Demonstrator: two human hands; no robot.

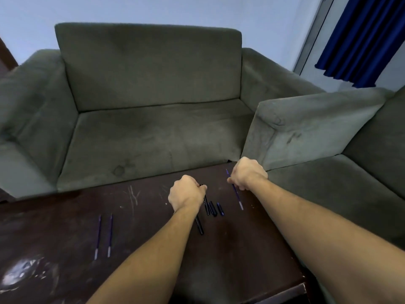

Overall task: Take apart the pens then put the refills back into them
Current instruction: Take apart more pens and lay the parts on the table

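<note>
1. A dark brown table (153, 216) lies beneath the left hand (186, 194) and the right hand (247, 174).
2. Pale scratches (132, 195) mark its top, left of the left hand.
3. A grey-green sofa (149, 84) stands beyond both hands, against the table's far edge.
4. A second sofa (317, 119) in matching fabric sits just beyond and right of the right hand.
5. A dark blue curtain (359, 40) hangs high, far right of the right hand.
6. A pale blue wall (153, 9) rises behind both sofas.

Left hand (186, 192), right hand (248, 174), both in fists
</note>
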